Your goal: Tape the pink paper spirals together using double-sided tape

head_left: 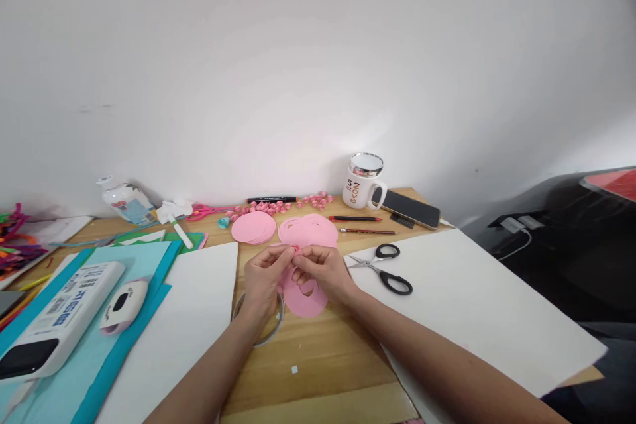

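Observation:
My left hand (263, 276) and my right hand (322, 270) meet over the middle of the wooden table (318, 351). Both pinch the top end of a pink paper spiral (304, 297), whose loose coil hangs down between my wrists. The fingertips of both hands press together around a small rolled bit of the strip. Just behind lie two stacks of pink paper circles (253, 228). Small rolled pink paper roses (278, 205) sit in a row near the wall. A roll of clear tape (263, 328) lies under my left wrist.
Black-handled scissors (385, 269) lie on a white sheet (472, 305) at right. A white mug (362, 182), phone (411, 209), pencils (355, 218) and marker (271, 199) stand behind. Left: blue paper (99, 358), white sheet (183, 324), white box (59, 318), pink punch (124, 305), pink scissors (203, 212), bottle (122, 199).

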Available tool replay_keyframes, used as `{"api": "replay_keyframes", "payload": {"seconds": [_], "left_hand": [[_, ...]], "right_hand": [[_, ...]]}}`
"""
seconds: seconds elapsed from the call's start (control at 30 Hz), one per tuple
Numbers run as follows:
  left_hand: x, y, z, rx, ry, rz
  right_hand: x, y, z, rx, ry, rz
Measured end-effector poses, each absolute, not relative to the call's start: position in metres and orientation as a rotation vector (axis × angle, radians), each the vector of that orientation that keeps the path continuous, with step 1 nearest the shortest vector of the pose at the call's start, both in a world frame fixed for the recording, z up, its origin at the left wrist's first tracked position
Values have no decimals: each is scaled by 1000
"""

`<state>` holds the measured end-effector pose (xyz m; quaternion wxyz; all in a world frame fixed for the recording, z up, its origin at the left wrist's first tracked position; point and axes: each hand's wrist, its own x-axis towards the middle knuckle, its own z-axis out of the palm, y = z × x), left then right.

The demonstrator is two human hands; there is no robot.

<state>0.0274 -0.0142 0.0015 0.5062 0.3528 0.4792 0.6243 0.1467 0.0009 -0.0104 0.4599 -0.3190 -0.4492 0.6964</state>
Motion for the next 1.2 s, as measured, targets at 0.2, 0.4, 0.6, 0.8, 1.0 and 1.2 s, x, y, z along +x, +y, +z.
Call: {"api": "replay_keyframes", "payload": {"seconds": [0.2,0.4,0.6,0.8,1.0,1.2], "left_hand": [[27,-14,0,888,1186,1528],[27,-14,-2,885,1202,1533],[26,-14,-4,912,1217,1535],[26,-17,-4,1071,1273,1560],[29,-22,-1,1209,1346,1551],[26,-23,2,1488,1394,1470]], "right_hand": [[146,0,-9,-787,-1044,1727],[146,0,-8,-791,-986,1768],[143,-1,-5,-778,-906,1789],[139,-4,-5,-761,-766,1813],[138,-4,-4,-782,-750,1836],[139,-1,-9,-872,-881,1755]]}}
